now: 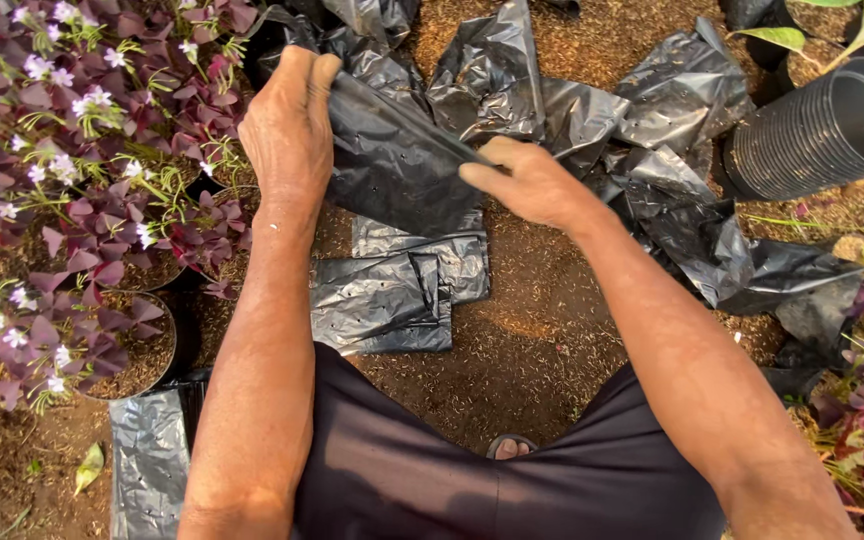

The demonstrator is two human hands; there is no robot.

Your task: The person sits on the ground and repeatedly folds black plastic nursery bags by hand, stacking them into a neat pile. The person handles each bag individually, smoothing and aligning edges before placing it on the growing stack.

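A black plastic nursery bag (397, 165) with small punched holes is stretched between both hands above the soil. My left hand (287, 125) grips its upper left edge, fingers closed over the plastic. My right hand (532, 180) pinches its right corner. Below the held bag lies a small stack of flat black bags (392, 290) on the ground. More crumpled black bags (572, 90) are scattered behind my hands.
Pots of purple-leaved plants with small pale flowers (72, 180) crowd the left side. A stack of black plastic pots (822, 130) lies on its side at upper right. Another flat bag (147, 460) lies at lower left. Brown husk-covered soil (532, 340) spreads in the middle.
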